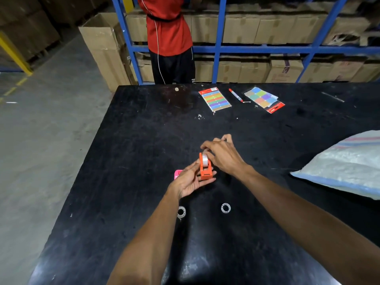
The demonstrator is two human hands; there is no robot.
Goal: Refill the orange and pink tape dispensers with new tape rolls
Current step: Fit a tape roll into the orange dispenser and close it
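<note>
The orange dispenser (pixel 205 169) is cradled above the worktop (pixel 131 140) in the left hand (pixel 190 180), just right of the pink dispenser (pixel 178 174), while the roll (pixel 204 159) is pinched by the right hand (pixel 221 154) and should be pressed squarely into its cradle.

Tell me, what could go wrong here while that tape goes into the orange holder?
The orange dispenser is held in the air by the left hand, so it could tip or slip as the right hand presses the tape roll in. The roll might seat crooked. The two clear rings lying near the forearms could get knocked off the table.
</note>
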